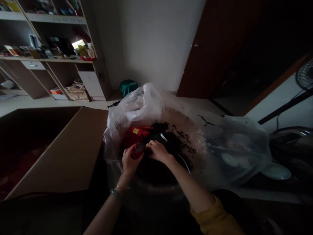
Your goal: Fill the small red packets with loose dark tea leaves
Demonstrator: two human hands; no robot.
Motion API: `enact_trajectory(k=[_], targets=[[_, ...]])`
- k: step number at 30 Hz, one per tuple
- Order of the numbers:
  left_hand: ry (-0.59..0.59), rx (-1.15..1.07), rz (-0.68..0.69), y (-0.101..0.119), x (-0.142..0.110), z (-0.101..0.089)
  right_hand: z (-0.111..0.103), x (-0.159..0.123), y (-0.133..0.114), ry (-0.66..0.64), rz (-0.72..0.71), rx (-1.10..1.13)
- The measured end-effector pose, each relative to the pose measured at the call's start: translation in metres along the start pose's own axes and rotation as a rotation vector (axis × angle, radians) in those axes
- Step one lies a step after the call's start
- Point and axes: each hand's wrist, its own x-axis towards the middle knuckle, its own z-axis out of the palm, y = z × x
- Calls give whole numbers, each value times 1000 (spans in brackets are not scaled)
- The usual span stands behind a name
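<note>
My left hand (128, 163) is closed round a small red packet (137, 151), whose greyish upper end points up. Just to its right, my right hand (157, 150) has its fingers bent together over the dark heap; what they hold, if anything, is hidden. Dark loose flakes (182, 140), perhaps dried leaves, lie in a wide round container lined with a clear plastic bag (146, 101). Several red packets (137, 131), one with a yellow label, rest at the heap's far left. A small white strip (163, 137) lies beyond my right hand.
At the left stands an open cardboard box (61, 153) with dim red things inside. The plastic spreads right, toward a pale oval dish (277, 171). Farther back are cluttered shelves (56, 18), a green-covered bin (128, 87), a brown door (195, 71) and a fan (305, 76).
</note>
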Motion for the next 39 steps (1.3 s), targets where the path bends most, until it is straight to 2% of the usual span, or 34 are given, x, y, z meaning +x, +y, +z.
enact_trajectory(k=[3,6,9,14,21,28,35,37,39], targets=[[-31,21,9,2,1,1,-17,-4,11,149,87,285],[-81,42,-4,8,3,4,-41,-5,17,228,81,483],[-127,42,-12,17,6,9,-69,-5,14,183,4,539],[-120,3,23,31,9,21,-95,-1,-1,21,-11,317],[-91,-35,6,31,2,35,-90,-1,-5,-1,-30,234],[-82,-55,0,27,0,37,-80,-1,-4,67,39,197],[-134,-61,1,30,-1,37,-83,-2,-19,-81,103,-50],[-132,-63,0,29,-1,37,-79,1,-21,-43,97,-10],[-119,-66,-4,27,-1,37,-74,5,-19,36,78,122]])
